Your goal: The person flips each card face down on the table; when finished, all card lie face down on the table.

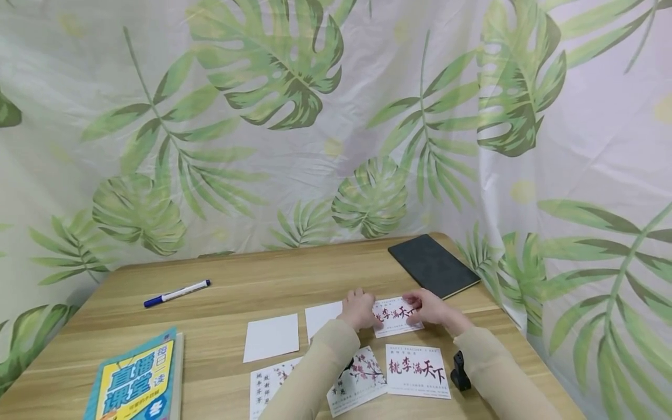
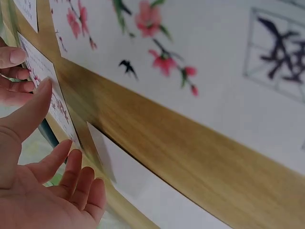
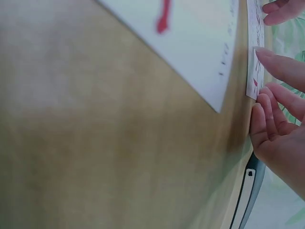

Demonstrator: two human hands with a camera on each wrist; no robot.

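A square white card with red brush characters (image 1: pixel 397 315) lies on the table between both hands. My left hand (image 1: pixel 359 309) is at its left edge; in the left wrist view the thumb (image 2: pixel 40 98) overlaps the card and the other fingers (image 2: pixel 74 167) are spread apart from it. At the opposite side, my right hand (image 1: pixel 433 308) touches the card's upper right part, thumb (image 3: pixel 274 62) over the printed face and fingers loosely bent at the edge. Behind the left hand lies a blank white card (image 1: pixel 320 318), partly covered. Nearer me sits a matching red-character card (image 1: pixel 417 373).
Another blank card (image 1: pixel 271 337) lies to the left. Two blossom-printed cards (image 1: pixel 362 376) (image 1: pixel 262 388) are partly hidden by the left sleeve. A blue-capped marker (image 1: pixel 177 293), a colourful book (image 1: pixel 139 379), a black notebook (image 1: pixel 433 265) and a small black object (image 1: pixel 460 373) are also on the table.
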